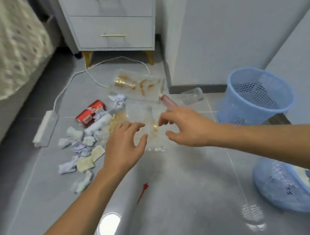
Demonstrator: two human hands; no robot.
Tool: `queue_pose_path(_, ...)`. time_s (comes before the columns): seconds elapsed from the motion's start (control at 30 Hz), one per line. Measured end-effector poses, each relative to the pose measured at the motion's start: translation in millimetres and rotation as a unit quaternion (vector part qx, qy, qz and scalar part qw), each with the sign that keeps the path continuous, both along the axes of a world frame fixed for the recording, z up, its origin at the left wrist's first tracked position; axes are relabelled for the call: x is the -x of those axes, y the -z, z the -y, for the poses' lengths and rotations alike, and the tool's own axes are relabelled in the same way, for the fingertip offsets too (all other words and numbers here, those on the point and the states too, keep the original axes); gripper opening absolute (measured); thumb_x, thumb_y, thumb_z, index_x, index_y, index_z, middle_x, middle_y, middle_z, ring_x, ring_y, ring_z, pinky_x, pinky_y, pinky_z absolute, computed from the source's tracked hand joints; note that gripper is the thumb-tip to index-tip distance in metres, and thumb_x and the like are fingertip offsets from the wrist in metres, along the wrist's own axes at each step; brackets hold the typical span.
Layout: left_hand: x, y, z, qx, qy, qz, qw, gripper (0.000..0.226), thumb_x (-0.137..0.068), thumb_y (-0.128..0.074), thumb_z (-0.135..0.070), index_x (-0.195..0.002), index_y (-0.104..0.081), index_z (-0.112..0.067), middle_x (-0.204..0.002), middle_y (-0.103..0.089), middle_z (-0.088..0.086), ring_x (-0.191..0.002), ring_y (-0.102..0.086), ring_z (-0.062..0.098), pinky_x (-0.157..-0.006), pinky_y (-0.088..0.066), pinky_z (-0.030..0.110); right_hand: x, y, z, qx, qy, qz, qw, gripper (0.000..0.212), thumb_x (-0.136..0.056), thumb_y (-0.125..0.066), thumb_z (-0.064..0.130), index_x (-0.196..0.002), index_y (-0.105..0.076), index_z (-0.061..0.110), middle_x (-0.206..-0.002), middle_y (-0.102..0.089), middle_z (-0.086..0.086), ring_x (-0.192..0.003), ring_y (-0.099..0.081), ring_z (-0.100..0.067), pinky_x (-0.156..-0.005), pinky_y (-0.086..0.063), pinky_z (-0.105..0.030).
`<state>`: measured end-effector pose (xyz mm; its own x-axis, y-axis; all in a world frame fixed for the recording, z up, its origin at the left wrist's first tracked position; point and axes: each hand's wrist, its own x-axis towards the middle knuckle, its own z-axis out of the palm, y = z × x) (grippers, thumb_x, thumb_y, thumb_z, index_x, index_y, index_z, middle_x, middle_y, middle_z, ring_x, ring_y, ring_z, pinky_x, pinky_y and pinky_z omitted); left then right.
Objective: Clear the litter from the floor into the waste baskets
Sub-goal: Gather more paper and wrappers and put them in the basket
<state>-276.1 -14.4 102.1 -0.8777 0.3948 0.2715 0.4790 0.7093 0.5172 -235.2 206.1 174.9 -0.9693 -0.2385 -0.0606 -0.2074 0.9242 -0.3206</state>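
Two bare hands reach in over a grey tiled floor (159,195) at frame centre. Left hand (123,142) has fingers spread & slightly bent, holding nothing, just above the near edge of a clear plastic bag (146,118) w/ yellowish bits inside. Right hand (185,126) is likewise spread, thumb & fingers apart, over the bag's right side; can't tell if either hand touches the plastic. Litter sits centre-left: a red drink can (90,113) on its side, crumpled tissues (79,144) in white & pale purple scattered below it, a couple of yellowish wrappers (91,158) among them. Above the bag lies a clear plastic tray (136,84) w/ orange smears, a pinkish tube (168,101) touching its lower right corner, & a clear cup (193,95) tipped over just right of that. Small red object (142,192) lies alone at lower centre. Blue mesh waste basket (255,95) stands at right, looking empty; a second blue basket (295,188) at lower right holds some white scraps. White power strip (46,128) at left, its cord (104,64) looping up toward a grey nightstand (113,21) at top centre. Bed w/ patterned cover (1,48) fills upper left.
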Motion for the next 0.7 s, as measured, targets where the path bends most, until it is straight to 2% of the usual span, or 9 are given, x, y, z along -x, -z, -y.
queue_pose_path(0.07, 7, 6, 31, 0.006, -0.043, 0.017, 0.999, 0.032, -0.092, -0.066, -0.041, -0.123, -0.067, -0.031, -0.107, -0.067, -0.011, -0.109, -0.055, 0.017, -0.082, -0.051, 0.037, 19, 5, 27, -0.031, -0.045, 0.038, 0.998, 0.029, -0.091, -0.064, 0.032, -0.119, -0.062, 0.026, -0.118, -0.06, 0.003, -0.109, -0.056, -0.017, -0.091, -0.051, -0.038)
queue_pose_path(0.2, 17, 22, 89, 0.005, -0.114, 0.043, 0.993, 0.034, -0.089, -0.069, -0.039, -0.122, -0.067, -0.031, -0.109, -0.067, -0.009, -0.11, -0.055, 0.02, -0.084, -0.05, 0.039, 54, 38, 85, -0.043, -0.095, 0.056, 0.993, 0.034, -0.091, -0.063, 0.033, -0.123, -0.06, 0.024, -0.117, -0.059, 0.0, -0.111, -0.057, -0.024, -0.091, -0.051, -0.044)
queue_pose_path(0.33, 20, 52, 144, 0.028, -0.181, 0.075, 0.98, 0.033, -0.089, -0.067, -0.036, -0.121, -0.066, -0.032, -0.114, -0.065, -0.01, -0.116, -0.052, 0.019, -0.083, -0.047, 0.037, 69, 91, 146, 0.002, -0.1, 0.055, 0.993, 0.038, -0.091, -0.063, 0.032, -0.128, -0.057, 0.025, -0.123, -0.056, 0.0, -0.119, -0.052, -0.024, -0.093, -0.051, -0.044)
queue_pose_path(0.5, 0, 105, 186, 0.057, -0.23, 0.124, 0.964, 0.035, -0.088, -0.066, -0.038, -0.122, -0.065, -0.033, -0.113, -0.063, -0.01, -0.115, -0.055, 0.019, -0.08, -0.052, 0.036, 78, 163, 202, 0.021, -0.131, 0.083, 0.988, 0.05, -0.086, -0.064, 0.023, -0.135, -0.054, 0.023, -0.131, -0.053, -0.002, -0.124, -0.049, -0.029, -0.097, -0.049, -0.046)
queue_pose_path(0.6, -17, 134, 191, 0.071, -0.233, 0.152, 0.958, 0.044, -0.087, -0.066, -0.049, -0.129, -0.061, -0.036, -0.126, -0.056, -0.01, -0.12, -0.052, 0.018, -0.086, -0.053, 0.037, 88, 194, 227, 0.026, -0.148, 0.082, 0.985, 0.062, -0.085, -0.061, 0.012, -0.144, -0.048, 0.024, -0.142, -0.046, -0.002, -0.13, -0.041, -0.03, -0.099, -0.049, -0.047)
queue_pose_path(0.7, -25, 156, 190, 0.082, -0.219, 0.164, 0.958, 0.05, -0.084, -0.065, -0.056, -0.13, -0.058, -0.037, -0.123, -0.052, -0.01, -0.116, -0.05, 0.018, -0.086, -0.052, 0.038, 102, 216, 244, 0.007, -0.176, 0.075, 0.981, 0.073, -0.085, -0.06, 0.005, -0.152, -0.04, 0.027, -0.156, -0.037, -0.001, -0.138, -0.033, -0.031, -0.105, -0.046, -0.048)
